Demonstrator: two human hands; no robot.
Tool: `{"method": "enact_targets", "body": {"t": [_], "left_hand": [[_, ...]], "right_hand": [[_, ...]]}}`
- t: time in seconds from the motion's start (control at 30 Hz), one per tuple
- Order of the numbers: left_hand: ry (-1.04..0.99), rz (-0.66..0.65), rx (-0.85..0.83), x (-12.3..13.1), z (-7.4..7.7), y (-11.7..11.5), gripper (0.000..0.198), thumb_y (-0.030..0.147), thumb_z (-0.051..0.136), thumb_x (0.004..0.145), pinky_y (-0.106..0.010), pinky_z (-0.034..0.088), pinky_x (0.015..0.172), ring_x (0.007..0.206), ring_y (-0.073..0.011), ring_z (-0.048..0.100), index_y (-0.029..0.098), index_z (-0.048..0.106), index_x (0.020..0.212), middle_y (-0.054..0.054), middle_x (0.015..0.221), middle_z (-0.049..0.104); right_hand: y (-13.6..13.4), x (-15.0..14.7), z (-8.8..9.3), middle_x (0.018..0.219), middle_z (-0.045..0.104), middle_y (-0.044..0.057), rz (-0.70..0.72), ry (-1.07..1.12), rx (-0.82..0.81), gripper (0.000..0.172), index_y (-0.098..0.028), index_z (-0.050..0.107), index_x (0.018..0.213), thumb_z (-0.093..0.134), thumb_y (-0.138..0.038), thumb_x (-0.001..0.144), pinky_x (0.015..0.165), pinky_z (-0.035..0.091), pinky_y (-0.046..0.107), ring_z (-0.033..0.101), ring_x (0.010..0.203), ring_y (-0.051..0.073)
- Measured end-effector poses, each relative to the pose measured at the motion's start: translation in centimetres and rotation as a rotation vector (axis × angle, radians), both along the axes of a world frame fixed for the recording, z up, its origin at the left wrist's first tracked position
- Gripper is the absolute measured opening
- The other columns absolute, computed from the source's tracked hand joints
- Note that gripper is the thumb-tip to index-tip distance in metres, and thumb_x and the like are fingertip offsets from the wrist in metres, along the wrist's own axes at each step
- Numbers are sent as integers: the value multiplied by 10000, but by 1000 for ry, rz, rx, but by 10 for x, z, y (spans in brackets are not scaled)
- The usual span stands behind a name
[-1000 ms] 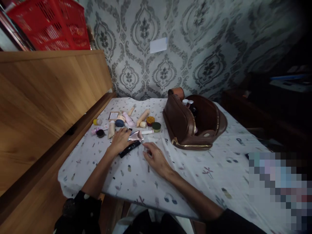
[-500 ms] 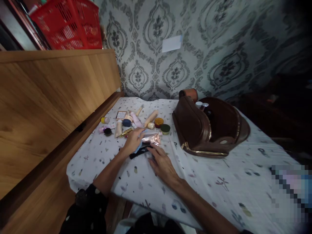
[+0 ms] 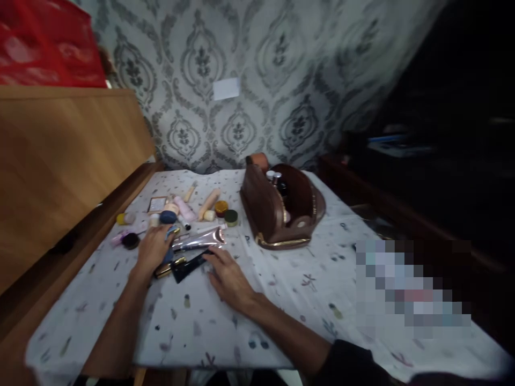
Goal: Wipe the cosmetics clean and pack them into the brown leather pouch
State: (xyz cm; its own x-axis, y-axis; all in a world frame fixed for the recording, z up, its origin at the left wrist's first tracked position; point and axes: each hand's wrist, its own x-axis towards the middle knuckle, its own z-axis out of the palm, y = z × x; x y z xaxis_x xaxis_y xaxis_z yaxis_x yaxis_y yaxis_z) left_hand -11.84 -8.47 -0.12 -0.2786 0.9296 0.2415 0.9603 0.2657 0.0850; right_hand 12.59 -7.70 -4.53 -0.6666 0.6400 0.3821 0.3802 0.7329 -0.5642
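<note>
I cannot tell if my left hand point(image 3: 153, 251) grips anything; my right hand point(image 3: 232, 280), loosely spread, touches the black tube point(image 3: 189, 268) between those 2.

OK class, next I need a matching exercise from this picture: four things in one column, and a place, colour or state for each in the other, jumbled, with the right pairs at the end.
Things
1. Bag
2. Basket
3. Card
4. Right hand

Descriptions
A. White, against the patterned wall
B. Close to one end of the black tube
C. Brown, standing open on the cloth
D. Red, in the picture's upper left corner

Right pairs: 1-C, 2-D, 3-A, 4-B
</note>
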Motion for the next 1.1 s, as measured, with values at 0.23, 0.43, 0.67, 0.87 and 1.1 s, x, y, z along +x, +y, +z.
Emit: {"method": "enact_targets", "body": {"t": [0.23,0.43,0.67,0.87,1.1], "left_hand": [[-5,-19,-18,-4,-2,4,438,390,348,978,-432,504,905,1145,-325,599,194,619,1260,-135,1234,669],[44,-18,37,0,-6,5,406,359,356,971,-411,515,897,1112,-306,618,199,645,1208,-131,1200,686],[50,-9,22,0,-6,6,389,348,363,982,-368,518,854,1073,-278,630,222,622,1243,-111,1174,691],[0,2,46,4,-6,6,331,314,412,985,-335,495,887,1101,-250,627,218,633,1211,-102,1172,690],[-41,-27,93,4,-7,5,279,261,471,969,-334,500,879,1085,-238,635,223,653,1177,-90,1172,684]], "right_hand": [[0,3,12,1253,534,135,-58,-15,-40,422,-137,565,1243,583,-92,824,1055,476,396,528,1171,243],[4,3,10,1259,523,117,-110,-54,-17,345,-174,572,1167,596,-85,835,1019,495,384,547,1151,241],[8,3,12,1087,649,74,-95,-139,17,199,-188,590,1048,616,-113,865,955,505,394,591,1053,250],[9,3,16,1121,655,96,-164,-143,-11,269,-182,596,1113,618,-105,856,901,529,375,649,1012,245],[10,3,12,1116,667,73,-232,-237,94,237,-216,589,1122,575,-183,889,626,536,333,709,819,236]]}}
